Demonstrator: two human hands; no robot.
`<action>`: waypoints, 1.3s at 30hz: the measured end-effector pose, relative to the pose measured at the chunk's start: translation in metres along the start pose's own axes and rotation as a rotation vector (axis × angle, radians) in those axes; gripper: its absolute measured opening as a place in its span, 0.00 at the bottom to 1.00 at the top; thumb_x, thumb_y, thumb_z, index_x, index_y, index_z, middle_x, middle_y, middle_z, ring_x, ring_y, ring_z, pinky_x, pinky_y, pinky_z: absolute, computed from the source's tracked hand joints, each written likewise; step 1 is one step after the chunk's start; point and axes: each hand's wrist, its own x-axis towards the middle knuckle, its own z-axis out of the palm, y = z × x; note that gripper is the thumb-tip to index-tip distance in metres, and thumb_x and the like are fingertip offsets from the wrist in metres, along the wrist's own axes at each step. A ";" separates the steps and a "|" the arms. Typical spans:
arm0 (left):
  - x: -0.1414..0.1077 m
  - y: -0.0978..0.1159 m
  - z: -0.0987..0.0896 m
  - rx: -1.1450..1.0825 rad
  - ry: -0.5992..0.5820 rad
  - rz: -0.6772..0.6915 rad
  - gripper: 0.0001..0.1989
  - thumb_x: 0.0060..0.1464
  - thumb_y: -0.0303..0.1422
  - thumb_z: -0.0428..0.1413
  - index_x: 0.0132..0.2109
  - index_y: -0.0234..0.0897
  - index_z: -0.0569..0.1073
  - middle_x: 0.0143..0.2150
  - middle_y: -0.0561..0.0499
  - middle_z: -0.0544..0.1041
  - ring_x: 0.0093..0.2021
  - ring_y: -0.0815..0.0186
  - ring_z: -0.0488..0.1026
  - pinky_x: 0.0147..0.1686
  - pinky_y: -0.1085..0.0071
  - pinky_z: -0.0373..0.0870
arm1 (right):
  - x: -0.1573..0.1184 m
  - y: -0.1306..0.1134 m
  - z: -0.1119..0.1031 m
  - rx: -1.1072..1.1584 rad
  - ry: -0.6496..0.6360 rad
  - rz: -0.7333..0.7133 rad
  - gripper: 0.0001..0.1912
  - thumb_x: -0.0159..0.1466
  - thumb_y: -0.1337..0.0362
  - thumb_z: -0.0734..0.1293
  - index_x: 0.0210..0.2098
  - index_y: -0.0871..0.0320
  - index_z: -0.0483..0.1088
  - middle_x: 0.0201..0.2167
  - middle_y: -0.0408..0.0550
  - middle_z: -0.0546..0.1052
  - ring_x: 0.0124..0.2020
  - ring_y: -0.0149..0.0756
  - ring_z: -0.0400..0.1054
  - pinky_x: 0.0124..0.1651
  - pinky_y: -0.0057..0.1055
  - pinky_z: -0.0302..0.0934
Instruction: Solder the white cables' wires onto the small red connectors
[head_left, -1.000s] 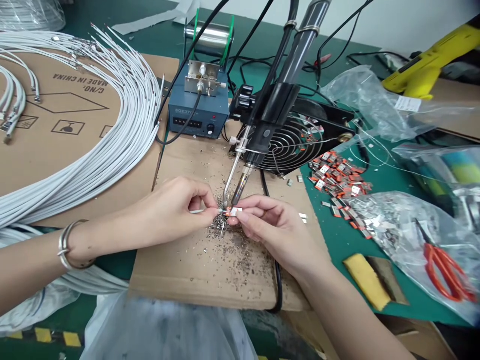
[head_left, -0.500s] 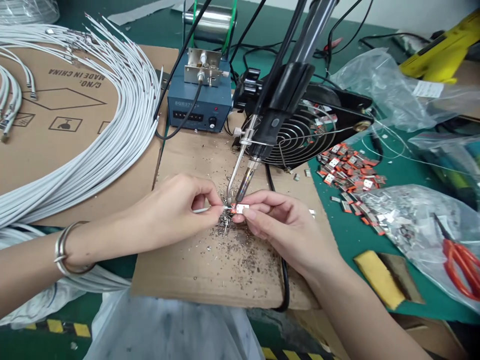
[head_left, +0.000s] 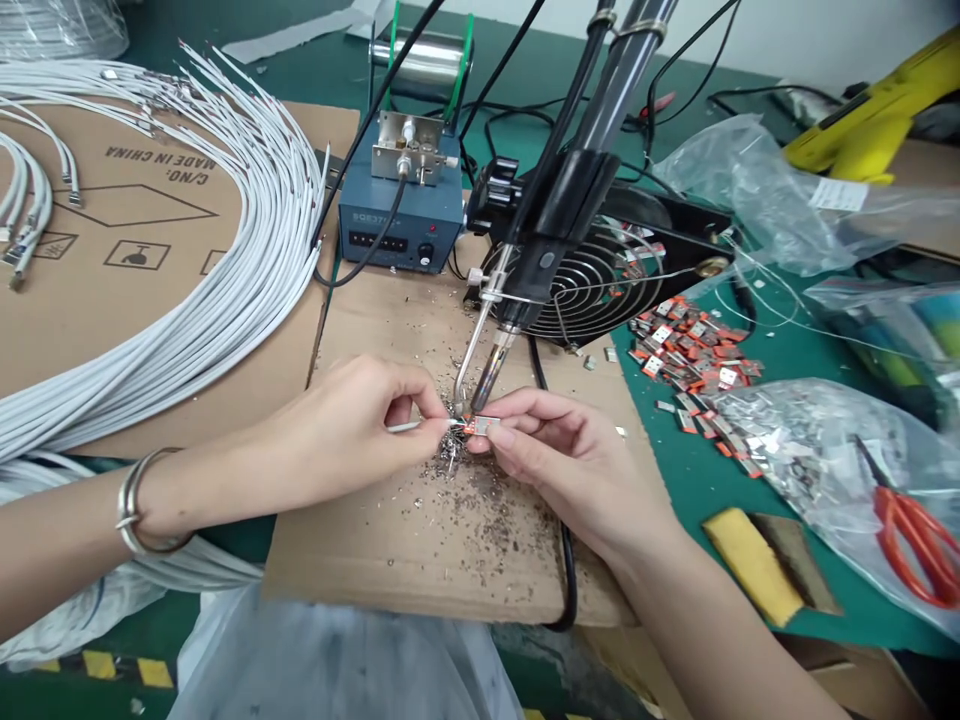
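Observation:
My left hand [head_left: 375, 415] pinches a white cable [head_left: 403, 427] near its end, thumb and forefinger pressed together. Between the fingertips of my right hand [head_left: 559, 450] is a small USB connector [head_left: 484, 426] with a metal shell and an orange-red part. The cable end meets the connector's orange side, right under the tip of a soldering iron [head_left: 491, 370]. A thin bent metal tube [head_left: 471, 350] comes down beside the iron to the same spot. Solder bits and dark specks lie beneath on the cardboard [head_left: 360, 540].
Behind stand a blue solder feeder [head_left: 401, 220], a solder spool [head_left: 427, 68] and a black fan [head_left: 600, 280]. White cables [head_left: 225, 270] curve along the left. At right are loose connectors [head_left: 690, 345], a sponge [head_left: 754, 565] and red-handled scissors [head_left: 919, 545].
The connector has tilted slightly in my right hand, showing more of its metal shell. Both hands stay almost in place, and the whole view has shifted a little.

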 end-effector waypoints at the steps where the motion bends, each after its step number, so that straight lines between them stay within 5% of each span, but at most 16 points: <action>1: 0.000 0.000 0.000 0.000 -0.005 0.001 0.07 0.51 0.33 0.52 0.29 0.41 0.75 0.17 0.59 0.63 0.19 0.77 0.57 0.18 0.79 0.52 | 0.000 0.000 0.000 0.003 -0.004 0.000 0.05 0.55 0.65 0.72 0.32 0.56 0.75 0.25 0.45 0.77 0.22 0.24 0.66 0.22 0.18 0.55; 24: 0.001 -0.002 0.000 -0.002 0.021 0.030 0.06 0.50 0.32 0.53 0.30 0.41 0.75 0.18 0.60 0.63 0.19 0.79 0.56 0.18 0.81 0.52 | -0.001 0.002 -0.001 0.033 -0.044 0.001 0.04 0.56 0.65 0.71 0.33 0.54 0.75 0.26 0.44 0.78 0.23 0.20 0.66 0.24 0.12 0.56; 39: 0.003 -0.003 0.001 0.012 0.020 0.049 0.06 0.50 0.32 0.54 0.28 0.40 0.74 0.16 0.60 0.60 0.18 0.79 0.54 0.16 0.83 0.50 | -0.001 -0.001 0.002 0.003 -0.002 0.002 0.06 0.54 0.65 0.73 0.31 0.57 0.75 0.24 0.44 0.77 0.20 0.22 0.64 0.22 0.18 0.55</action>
